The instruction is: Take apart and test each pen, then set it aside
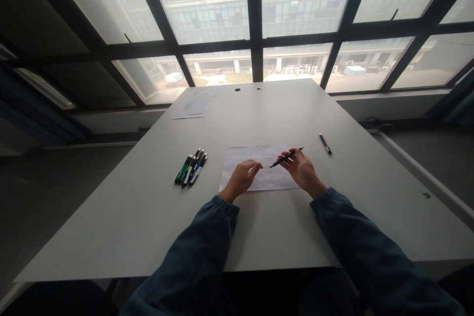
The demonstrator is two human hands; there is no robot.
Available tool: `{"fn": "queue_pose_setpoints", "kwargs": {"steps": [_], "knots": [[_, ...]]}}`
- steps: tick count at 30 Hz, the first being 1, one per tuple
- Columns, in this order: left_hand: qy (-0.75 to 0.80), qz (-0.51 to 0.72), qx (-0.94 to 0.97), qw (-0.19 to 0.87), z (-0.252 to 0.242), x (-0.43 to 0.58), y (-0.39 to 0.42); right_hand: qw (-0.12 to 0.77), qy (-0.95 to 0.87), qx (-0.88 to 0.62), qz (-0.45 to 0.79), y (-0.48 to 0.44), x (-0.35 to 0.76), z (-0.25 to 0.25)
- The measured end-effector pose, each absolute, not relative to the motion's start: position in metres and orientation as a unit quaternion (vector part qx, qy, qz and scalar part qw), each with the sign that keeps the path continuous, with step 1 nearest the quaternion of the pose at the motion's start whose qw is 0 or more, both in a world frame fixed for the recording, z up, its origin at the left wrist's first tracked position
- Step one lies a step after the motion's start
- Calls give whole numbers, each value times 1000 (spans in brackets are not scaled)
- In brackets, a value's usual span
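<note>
My right hand (301,168) is closed on a black pen (286,157), held slanting with its tip toward the left, just above a white sheet of paper (259,160) on the grey table (148,217). On the sheet's near left part rests my left hand (242,177), fingers curled and pressed together, with nothing visible in them. The pen tip is a short way right of my left fingertips.
A bunch of several pens (191,169) lies left of the sheet. One more black pen (326,144) lies to the right. Printed sheets (192,106) sit at the table's far left corner. Big windows (255,19) rise beyond the table.
</note>
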State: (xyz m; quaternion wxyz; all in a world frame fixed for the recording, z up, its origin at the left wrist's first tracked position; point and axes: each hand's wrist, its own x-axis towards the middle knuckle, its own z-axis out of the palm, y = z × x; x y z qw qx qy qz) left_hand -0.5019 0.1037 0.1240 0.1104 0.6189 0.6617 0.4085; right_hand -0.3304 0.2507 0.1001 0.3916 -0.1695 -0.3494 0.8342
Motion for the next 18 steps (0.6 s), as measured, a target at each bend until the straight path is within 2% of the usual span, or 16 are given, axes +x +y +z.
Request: {"fn": "queue_pose_setpoints", "kwargs": {"steps": [7, 11, 18], "knots": [[806, 252, 533, 49, 113, -539, 97, 392, -240, -151, 875, 262, -322, 107], [844, 142, 510, 80, 107, -564, 88, 384, -231, -118, 886, 263, -316, 111], [821, 89, 550, 129, 100, -566, 87, 401, -228, -94, 883, 264, -312, 112]]}}
